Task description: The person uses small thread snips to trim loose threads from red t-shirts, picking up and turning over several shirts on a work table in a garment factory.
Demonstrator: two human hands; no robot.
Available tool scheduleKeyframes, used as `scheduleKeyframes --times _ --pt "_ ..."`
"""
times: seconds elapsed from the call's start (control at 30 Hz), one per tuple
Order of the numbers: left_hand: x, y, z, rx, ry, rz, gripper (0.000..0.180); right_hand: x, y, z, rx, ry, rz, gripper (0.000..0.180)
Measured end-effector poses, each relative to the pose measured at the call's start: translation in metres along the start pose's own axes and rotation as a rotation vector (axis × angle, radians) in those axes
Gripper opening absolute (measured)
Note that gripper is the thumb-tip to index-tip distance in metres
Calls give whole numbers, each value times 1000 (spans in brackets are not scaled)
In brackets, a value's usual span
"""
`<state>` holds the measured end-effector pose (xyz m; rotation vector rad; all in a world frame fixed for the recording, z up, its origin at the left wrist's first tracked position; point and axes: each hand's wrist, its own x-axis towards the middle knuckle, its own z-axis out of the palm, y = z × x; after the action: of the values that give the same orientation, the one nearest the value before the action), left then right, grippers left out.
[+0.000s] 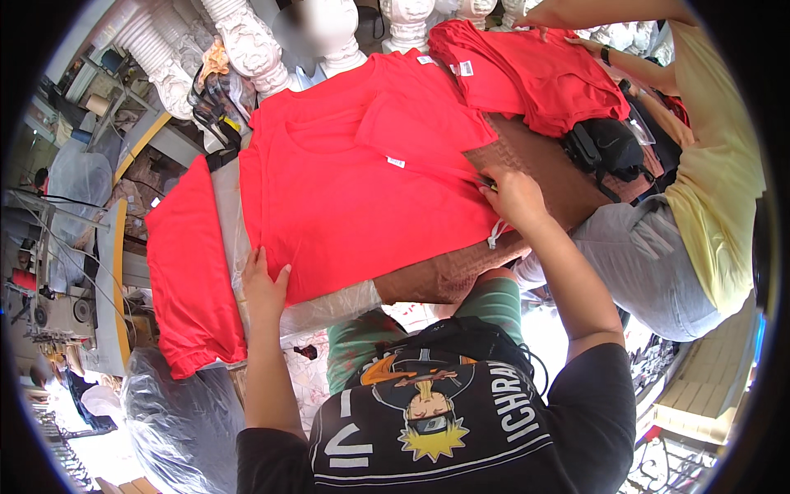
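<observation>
A red T-shirt [362,214] is spread flat before me, with a small white label [396,162] on it. My left hand [265,284] rests on its near left corner, thumb and fingers apart. At the shirt's right edge, my right hand [518,198] is closed around a small dark tool [489,184]; mostly hidden by the fingers, its kind is unclear. A white drawstring or strip [497,234] hangs just below that hand. Another red garment [193,272] lies folded over the table's left end.
A brown patterned cloth [527,156] covers part of the table. At the far right, a person in a yellow top [724,165] reaches over a pile of red garments [535,74]. A black bag [605,152] sits nearby. White balusters [251,45] line the back; sewing machines [66,309] stand left.
</observation>
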<state>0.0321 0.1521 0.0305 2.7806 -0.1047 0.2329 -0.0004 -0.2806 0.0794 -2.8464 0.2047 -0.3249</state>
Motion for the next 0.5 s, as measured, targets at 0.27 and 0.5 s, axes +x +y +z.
scheduleKeyframes --times 0.27,0.5 --pt "4 -16 -8 -241 15 -147 45 30 55 -18 189 148 186 27" --pt "0 -36 -5 -444 -59 -251 47 4 63 -19 472 -405 450 57"
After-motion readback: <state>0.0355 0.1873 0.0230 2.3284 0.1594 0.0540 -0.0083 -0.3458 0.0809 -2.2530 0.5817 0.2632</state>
